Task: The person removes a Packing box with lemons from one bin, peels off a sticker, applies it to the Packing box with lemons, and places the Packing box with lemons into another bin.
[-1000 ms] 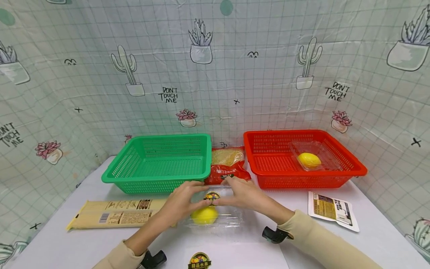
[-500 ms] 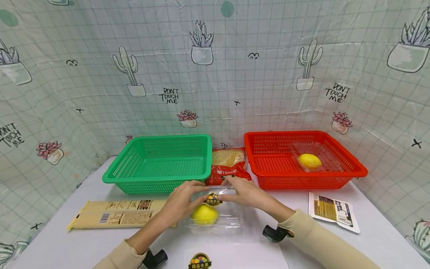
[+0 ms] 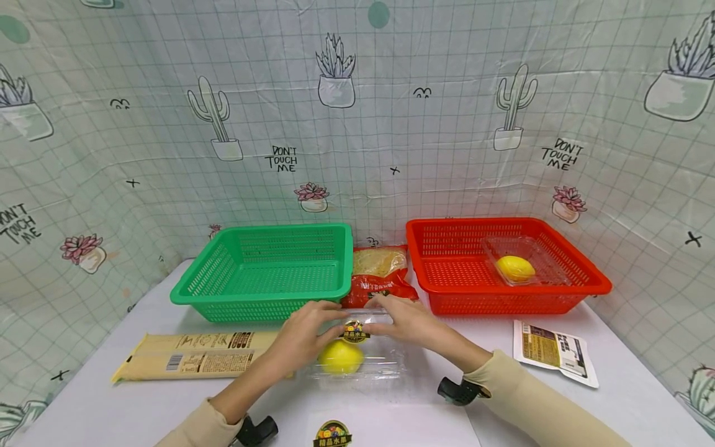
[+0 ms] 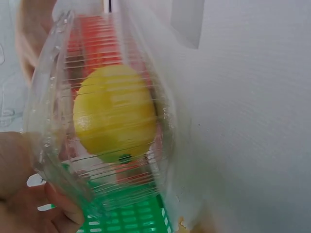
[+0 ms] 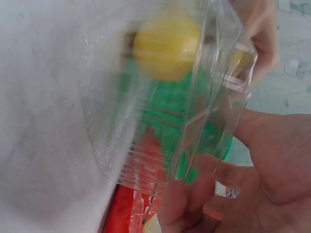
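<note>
A clear plastic box [image 3: 385,363] lies at the middle of the table with a yellow lemon [image 3: 341,357] inside, on its left side. On the lid is a black sticker [image 3: 354,333] with a fruit picture. My left hand [image 3: 304,330] grips the box from the left, thumb on the lid near the sticker. From the right, my right hand [image 3: 412,324] holds it too. In the right wrist view, that hand's fingers [image 5: 187,199] curl round the box edge. The left wrist view shows the lemon through the ribbed wall.
Behind stand a green basket [image 3: 262,304] and a red basket [image 3: 503,303], the red one holding another boxed lemon [image 3: 515,268]. A red food bag [image 3: 377,288] lies between them. A beige packet [image 3: 195,357] is left, a white pouch [image 3: 555,352] right, a sticker sheet [image 3: 402,425] in front.
The right thumb has shifted slightly off the sticker, and more of the sticker shows between the thumbs. The box and both hands otherwise stay in place.
</note>
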Tool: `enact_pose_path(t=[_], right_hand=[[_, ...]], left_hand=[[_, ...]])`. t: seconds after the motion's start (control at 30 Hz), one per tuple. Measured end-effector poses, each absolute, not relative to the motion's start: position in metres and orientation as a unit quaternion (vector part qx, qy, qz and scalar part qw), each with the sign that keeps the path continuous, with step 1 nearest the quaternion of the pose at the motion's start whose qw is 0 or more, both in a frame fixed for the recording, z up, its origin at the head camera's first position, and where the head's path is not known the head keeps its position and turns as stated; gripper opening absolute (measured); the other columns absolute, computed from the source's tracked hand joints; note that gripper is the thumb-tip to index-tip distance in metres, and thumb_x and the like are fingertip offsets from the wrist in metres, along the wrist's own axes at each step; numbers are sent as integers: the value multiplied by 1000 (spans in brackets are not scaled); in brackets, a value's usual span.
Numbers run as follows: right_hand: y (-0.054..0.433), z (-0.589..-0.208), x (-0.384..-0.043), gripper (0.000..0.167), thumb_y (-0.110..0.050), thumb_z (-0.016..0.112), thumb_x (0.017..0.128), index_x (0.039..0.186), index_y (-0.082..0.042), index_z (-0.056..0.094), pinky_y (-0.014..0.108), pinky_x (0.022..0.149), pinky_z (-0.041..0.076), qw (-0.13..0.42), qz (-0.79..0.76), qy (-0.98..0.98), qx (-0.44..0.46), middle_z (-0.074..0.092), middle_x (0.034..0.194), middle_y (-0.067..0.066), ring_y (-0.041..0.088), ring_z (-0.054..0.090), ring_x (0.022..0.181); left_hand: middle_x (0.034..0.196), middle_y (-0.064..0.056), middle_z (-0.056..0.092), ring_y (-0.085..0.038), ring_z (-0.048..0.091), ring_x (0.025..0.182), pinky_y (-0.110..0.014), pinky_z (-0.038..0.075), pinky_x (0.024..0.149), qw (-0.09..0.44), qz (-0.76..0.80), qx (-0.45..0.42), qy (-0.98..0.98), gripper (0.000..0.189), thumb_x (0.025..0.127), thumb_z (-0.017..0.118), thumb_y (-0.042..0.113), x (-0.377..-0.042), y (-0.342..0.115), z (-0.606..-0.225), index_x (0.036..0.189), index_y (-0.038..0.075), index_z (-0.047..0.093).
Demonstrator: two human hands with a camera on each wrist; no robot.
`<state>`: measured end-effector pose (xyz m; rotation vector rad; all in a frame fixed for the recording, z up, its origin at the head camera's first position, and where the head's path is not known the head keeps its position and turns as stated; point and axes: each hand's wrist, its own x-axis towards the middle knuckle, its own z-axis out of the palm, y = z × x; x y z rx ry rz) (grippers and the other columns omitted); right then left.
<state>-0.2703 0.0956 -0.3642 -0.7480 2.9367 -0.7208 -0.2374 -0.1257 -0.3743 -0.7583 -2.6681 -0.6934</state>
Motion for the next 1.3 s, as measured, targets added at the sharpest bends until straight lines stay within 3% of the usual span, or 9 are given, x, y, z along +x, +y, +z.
enact_pose_path(t=[0.1, 0.23, 0.5, 0.6, 0.7, 0.87, 0.97, 1.1, 1.3], right_hand=[[97, -363, -263, 57, -49, 73, 84, 131, -21, 60, 60, 105, 38, 22, -226, 943, -243, 63, 131, 4, 28, 60, 121], [94, -364, -256, 70, -60, 70, 81, 136, -20, 57, 58, 102, 41, 5, -195, 952, -238, 61, 134, 6, 30, 62, 118], [97, -364, -254, 58, -50, 70, 86, 135, -21, 60, 55, 97, 48, -23, -202, 940, -274, 64, 133, 7, 30, 62, 119], [97, -363, -256, 49, -41, 71, 88, 131, -18, 64, 39, 76, 56, -45, -210, 932, -293, 68, 128, 4, 23, 67, 102], [95, -364, -259, 42, -36, 72, 88, 126, -18, 68, 24, 50, 43, -63, -214, 929, -295, 72, 119, 3, 14, 60, 71], [92, -368, -263, 34, -40, 73, 87, 115, -21, 73, 21, 42, 28, -103, -194, 933, -285, 76, 103, -1, 8, 40, 53], [91, -369, -265, 31, -41, 73, 86, 111, -23, 74, 20, 42, 30, -121, -182, 934, -283, 76, 101, -3, 7, 41, 54], [93, -368, -265, 35, -40, 74, 86, 115, -21, 73, 21, 44, 34, -106, -191, 934, -284, 75, 107, -2, 10, 50, 60], [96, -364, -261, 53, -45, 75, 83, 128, -19, 66, 38, 77, 56, -37, -205, 939, -274, 69, 124, 1, 24, 67, 107]], left_hand=[[134, -16, 61, -37, 54, 126, -68, 40, 101, 105, -250, -254, -928, 36, 90, 70, 26, -235, -128, -373, 123, 10, 69], [138, -17, 58, -38, 51, 130, -71, 36, 103, 91, -249, -250, -931, 42, 90, 70, 31, -232, -128, -373, 126, 8, 66], [142, -15, 55, -37, 49, 133, -69, 38, 103, 104, -247, -254, -929, 39, 91, 69, 30, -229, -126, -375, 124, 10, 68], [143, -13, 55, -36, 49, 133, -66, 40, 103, 109, -244, -255, -929, 37, 92, 68, 28, -228, -126, -374, 124, 10, 68], [139, -11, 59, -34, 53, 129, -60, 47, 98, 126, -231, -257, -930, 34, 92, 68, 26, -230, -123, -375, 122, 10, 69], [121, -4, 70, -26, 64, 108, -45, 58, 76, 174, -180, -251, -935, 26, 92, 69, 25, -235, -118, -377, 115, 14, 74], [116, -2, 71, -25, 65, 103, -42, 58, 70, 187, -166, -250, -935, 23, 92, 69, 25, -237, -117, -378, 112, 16, 75], [119, -6, 70, -28, 63, 106, -46, 57, 79, 168, -185, -265, -931, 27, 92, 69, 24, -237, -119, -376, 115, 11, 74], [133, -12, 62, -33, 54, 123, -61, 45, 99, 95, -223, -269, -932, 40, 91, 70, 29, -237, -125, -370, 125, 7, 68]])
